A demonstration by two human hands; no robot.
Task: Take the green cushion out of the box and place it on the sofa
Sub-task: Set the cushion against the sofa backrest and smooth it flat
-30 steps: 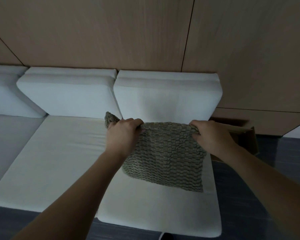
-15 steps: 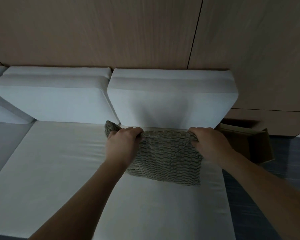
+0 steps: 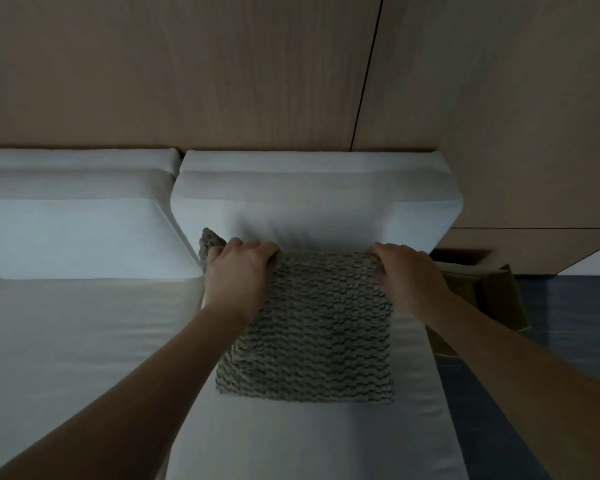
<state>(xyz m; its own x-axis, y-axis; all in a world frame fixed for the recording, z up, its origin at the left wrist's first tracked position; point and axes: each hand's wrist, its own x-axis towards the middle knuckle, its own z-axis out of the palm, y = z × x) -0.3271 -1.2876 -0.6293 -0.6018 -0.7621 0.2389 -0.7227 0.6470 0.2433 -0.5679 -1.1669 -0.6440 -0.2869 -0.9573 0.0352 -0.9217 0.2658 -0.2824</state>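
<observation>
Both hands, left hand [image 3: 238, 271] and right hand [image 3: 407, 271], pinch the green cushion's [image 3: 312, 327] top corners at twelve o'clock on the sofa [image 3: 84, 341] seat; it looks soft, light and floppy.

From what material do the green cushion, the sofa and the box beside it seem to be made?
Green cushion: likely a chunky knit or woven textile, matte, shown by its raised bumpy rows.
Sofa: seemingly smooth, pale, matte fabric upholstery over soft padding; the weave is too fine to tell.
Box: apparently plain brown cardboard, matte, with thin flat walls and an open flap.
</observation>
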